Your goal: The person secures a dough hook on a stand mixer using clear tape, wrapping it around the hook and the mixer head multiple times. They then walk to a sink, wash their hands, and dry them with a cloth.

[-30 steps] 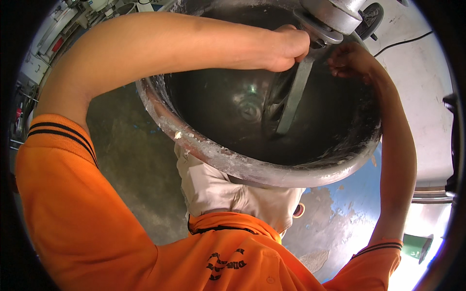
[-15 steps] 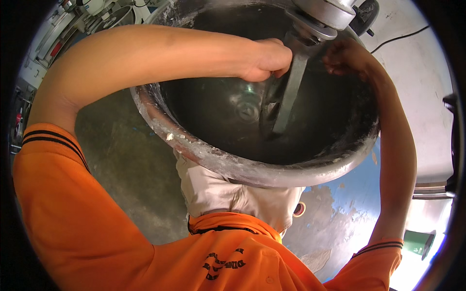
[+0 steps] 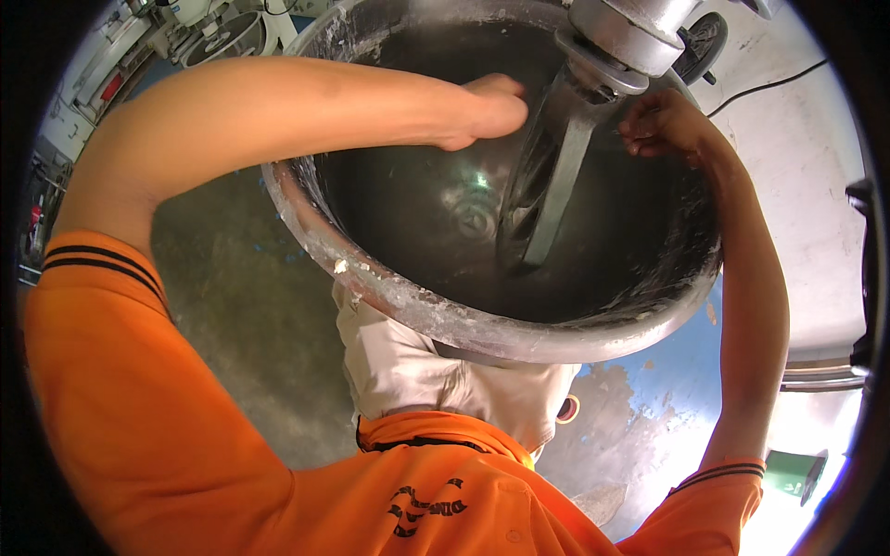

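Note:
A large metal mixer bowl (image 3: 593,345) with a flour-crusted rim fills the upper middle, and a flat metal beater (image 3: 559,190) hangs down into it from the mixer's shaft. My left hand (image 3: 491,109) is over the bowl, just left of the beater and apart from it. It is curled with its back showing, and whatever the fingers hold is hidden. To the right of the beater, my right hand (image 3: 663,125) is inside the far right rim. Its fingers are bent together, and anything in them is too small or dark to make out.
Above the beater is the mixer head (image 3: 626,37), with a dark handwheel (image 3: 702,48) beside it. A black cable (image 3: 769,90) runs along the pale wall at right. Another mixer bowl (image 3: 225,42) stands far left. A green box (image 3: 795,474) is at lower right.
My left hand has moved left, away from the beater. My right hand stays right of the beater with its fingers bent. The bowl appears shifted slightly right and down in view.

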`<state>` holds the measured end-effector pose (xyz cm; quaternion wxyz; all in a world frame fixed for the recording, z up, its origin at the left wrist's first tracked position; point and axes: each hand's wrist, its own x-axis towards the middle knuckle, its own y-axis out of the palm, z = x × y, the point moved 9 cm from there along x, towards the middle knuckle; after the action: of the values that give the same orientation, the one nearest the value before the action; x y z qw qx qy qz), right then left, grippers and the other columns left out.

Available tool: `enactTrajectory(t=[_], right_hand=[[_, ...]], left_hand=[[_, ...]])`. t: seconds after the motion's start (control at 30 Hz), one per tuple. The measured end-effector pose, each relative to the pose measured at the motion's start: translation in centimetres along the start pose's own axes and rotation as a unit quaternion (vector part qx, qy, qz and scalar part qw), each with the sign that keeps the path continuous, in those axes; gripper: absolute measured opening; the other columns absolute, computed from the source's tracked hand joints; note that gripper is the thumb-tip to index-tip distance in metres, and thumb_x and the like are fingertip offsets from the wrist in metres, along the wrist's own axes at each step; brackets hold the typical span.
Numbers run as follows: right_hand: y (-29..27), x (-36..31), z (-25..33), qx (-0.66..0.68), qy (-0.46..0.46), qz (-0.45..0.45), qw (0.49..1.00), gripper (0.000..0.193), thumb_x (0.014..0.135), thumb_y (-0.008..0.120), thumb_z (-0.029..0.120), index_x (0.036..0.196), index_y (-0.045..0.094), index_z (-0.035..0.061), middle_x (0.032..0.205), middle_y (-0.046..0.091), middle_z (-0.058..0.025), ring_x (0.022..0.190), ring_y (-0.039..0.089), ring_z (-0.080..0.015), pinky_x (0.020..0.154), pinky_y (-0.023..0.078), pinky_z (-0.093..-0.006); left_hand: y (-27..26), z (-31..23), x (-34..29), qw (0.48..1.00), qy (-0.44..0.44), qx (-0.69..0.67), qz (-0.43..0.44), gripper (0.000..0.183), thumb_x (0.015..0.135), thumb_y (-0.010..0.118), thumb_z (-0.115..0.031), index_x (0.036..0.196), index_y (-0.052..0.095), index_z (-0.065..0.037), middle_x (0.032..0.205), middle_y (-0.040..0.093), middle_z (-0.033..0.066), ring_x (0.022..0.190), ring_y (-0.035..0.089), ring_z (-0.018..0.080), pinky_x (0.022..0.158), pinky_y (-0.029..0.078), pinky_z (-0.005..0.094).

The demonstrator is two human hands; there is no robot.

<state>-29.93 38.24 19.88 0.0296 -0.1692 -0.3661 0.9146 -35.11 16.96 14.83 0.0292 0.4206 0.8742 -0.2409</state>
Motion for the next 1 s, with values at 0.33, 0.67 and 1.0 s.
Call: enactTrajectory(t=[0.33,0.67,1.0], right_hand=[[0.1,-0.3,0.1,0.022,0.019,-0.011,1.000,0.015,0.086,0.075,0.012,0.092,0.068,-0.0002,0.081,0.071,-0.0094,0.069,0.070,-0.0157,0.063,0.058,-0.0259],[0.2,-0.1,0.4,0.025,-0.008,-0.019,0.999,0.015,0.085,0.074,0.013,0.092,0.065,0.0026,0.080,0.070,-0.0071,0.069,0.068,-0.0144,0.063,0.055,-0.0257],[0.5,0.4,1.3,0.056,-0.009,-0.013,0.998,0.012,0.086,0.070,0.004,0.095,0.068,-0.0038,0.084,0.072,-0.0124,0.074,0.071,-0.0189,0.064,0.058,-0.0281]], left_hand=[[2.6,-3.1,0.3,0.991,0.095,-0.082,-0.042,0.077,0.072,0.051,0.007,0.145,0.032,-0.004,0.133,0.048,0.0156,0.126,0.041,0.0265,0.109,0.031,0.0352],[1.6,-3.8,0.8,0.990,0.118,-0.062,0.043,0.076,0.071,0.051,0.012,0.144,0.040,-0.006,0.141,0.047,0.0089,0.135,0.037,0.0244,0.110,0.029,0.0336],[0.9,-4.4,0.4,0.988,0.107,-0.086,0.065,0.074,0.074,0.051,0.013,0.144,0.041,-0.008,0.144,0.048,0.0039,0.133,0.043,0.0185,0.104,0.035,0.0308]])
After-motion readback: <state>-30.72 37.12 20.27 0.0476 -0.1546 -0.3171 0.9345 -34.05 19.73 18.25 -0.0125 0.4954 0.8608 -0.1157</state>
